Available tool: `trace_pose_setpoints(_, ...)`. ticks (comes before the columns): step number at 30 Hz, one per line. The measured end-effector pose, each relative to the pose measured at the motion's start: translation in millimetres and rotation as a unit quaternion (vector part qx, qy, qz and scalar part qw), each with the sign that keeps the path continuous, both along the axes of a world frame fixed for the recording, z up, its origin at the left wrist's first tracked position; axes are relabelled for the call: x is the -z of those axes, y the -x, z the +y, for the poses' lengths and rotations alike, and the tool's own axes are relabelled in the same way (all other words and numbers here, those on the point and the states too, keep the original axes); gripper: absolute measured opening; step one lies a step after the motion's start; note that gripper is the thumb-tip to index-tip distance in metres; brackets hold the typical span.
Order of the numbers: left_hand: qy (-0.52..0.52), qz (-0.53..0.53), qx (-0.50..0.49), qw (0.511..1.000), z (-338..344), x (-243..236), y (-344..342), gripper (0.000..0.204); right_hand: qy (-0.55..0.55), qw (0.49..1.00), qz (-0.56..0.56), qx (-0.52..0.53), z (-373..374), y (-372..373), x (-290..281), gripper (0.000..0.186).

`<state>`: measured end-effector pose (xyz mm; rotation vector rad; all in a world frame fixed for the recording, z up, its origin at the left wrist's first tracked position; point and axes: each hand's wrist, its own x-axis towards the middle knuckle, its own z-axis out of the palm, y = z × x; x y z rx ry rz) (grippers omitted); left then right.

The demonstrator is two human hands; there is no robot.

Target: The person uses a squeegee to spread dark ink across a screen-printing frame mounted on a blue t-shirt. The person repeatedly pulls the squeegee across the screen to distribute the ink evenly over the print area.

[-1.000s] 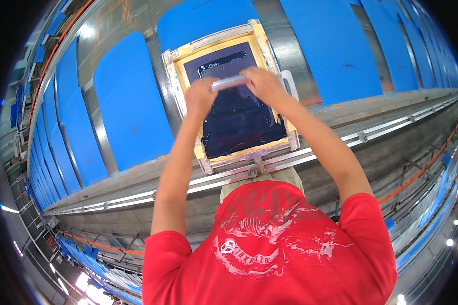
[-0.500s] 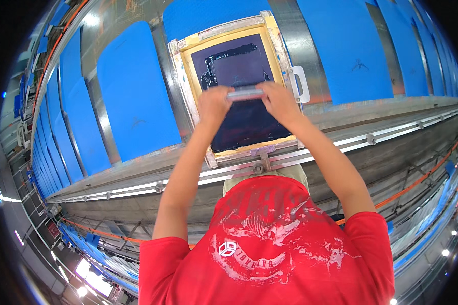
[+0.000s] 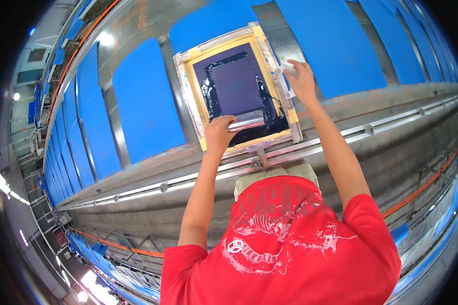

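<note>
A screen-printing frame (image 3: 191, 84) with yellow-taped inner edges lies on the long table in front of me. Dark ink (image 3: 211, 96) borders a purple rectangle on its mesh. Near the frame's close end, my left hand (image 3: 220, 133) is closed on the left end of a squeegee (image 3: 247, 121) with a grey, shiny bar, which rests in the ink. My right hand (image 3: 301, 81) is off the squeegee, at the white handle (image 3: 285, 84) on the frame's right side. Its fingers are spread around the handle; whether they touch it is unclear.
Blue fabric pieces (image 3: 145, 96) lie in a row on the metal table (image 3: 116, 119), left and right of the frame. A metal rail (image 3: 198, 176) runs along the near edge, with a bracket (image 3: 259, 158) by the frame. Another table with blue pieces (image 3: 122, 267) stands lower left.
The squeegee has come toward me, down the mesh. My right hand has let go of it and moved to the side handle; my left hand still holds it.
</note>
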<state>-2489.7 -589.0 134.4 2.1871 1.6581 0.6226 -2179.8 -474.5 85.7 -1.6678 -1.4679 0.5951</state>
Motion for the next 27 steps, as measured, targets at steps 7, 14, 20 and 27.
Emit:
trace_pose_setpoints(7,-0.010,-0.017,-0.030,0.999,-13.9,8.7,-12.5,0.037,0.138,0.987,0.079,0.019,29.9,1.2,24.0,0.026)
trace_pose_setpoints(14,0.020,-0.007,-0.061,0.998,-34.1,10.7,-20.6,0.051,0.056,0.995,0.076,0.039,9.7,17.3,16.7,0.020)
trace_pose_setpoints(20,0.036,0.055,-0.072,0.995,-41.9,-2.9,-41.5,0.063,0.037,0.989,0.140,-0.012,9.1,13.4,-19.4,0.016)
trace_pose_setpoints(27,-0.030,0.027,-0.099,0.994,-48.8,-9.0,-83.9,0.062,-0.036,0.986,0.124,-0.104,34.5,-14.3,-73.5,0.015)
